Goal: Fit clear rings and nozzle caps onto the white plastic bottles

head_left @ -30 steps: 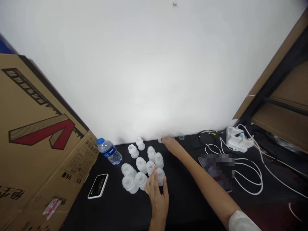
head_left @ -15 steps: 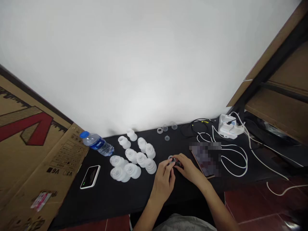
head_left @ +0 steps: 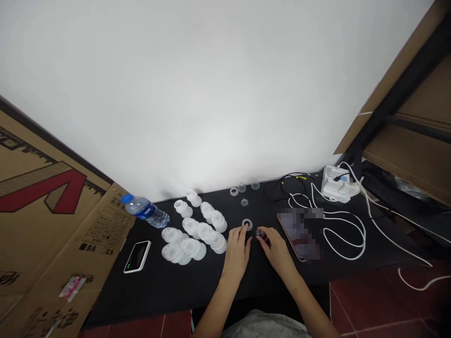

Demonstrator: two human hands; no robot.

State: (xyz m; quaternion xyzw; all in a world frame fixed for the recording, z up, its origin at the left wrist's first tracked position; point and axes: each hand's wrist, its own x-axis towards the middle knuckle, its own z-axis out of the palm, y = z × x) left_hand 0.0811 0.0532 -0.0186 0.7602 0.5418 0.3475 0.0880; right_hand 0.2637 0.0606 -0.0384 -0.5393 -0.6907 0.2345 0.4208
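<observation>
My left hand (head_left: 237, 249) lies low over the black tabletop, fingers stretched forward and thumb apart. Its fingertips touch the near edge of a translucent ring (head_left: 247, 225). Just to the right, my right hand (head_left: 275, 246) pinches a small clear plastic piece (head_left: 260, 233) between thumb and fingers; the fingers partly cover it, so its exact kind is unclear. Farther back lie a second ring (head_left: 234, 191), a small clear disc-shaped part (head_left: 244, 202) and two clear domed caps, one of them a cap (head_left: 255, 184). Several white, narrow-necked plastic pieces (head_left: 193, 249) stand grouped left of my hands.
At the left are a water bottle (head_left: 146, 211) on its side, a white-framed device (head_left: 137, 257) and a cardboard box (head_left: 70, 234). A phone or tablet (head_left: 299, 234), white cables (head_left: 343, 258) and a white power strip (head_left: 338, 184) lie to the right. A white wall rises behind.
My hands have moved apart from working close together. The ring now lies uncovered at my left fingertips, while the small clear piece stays in my right hand. The view has shifted slightly.
</observation>
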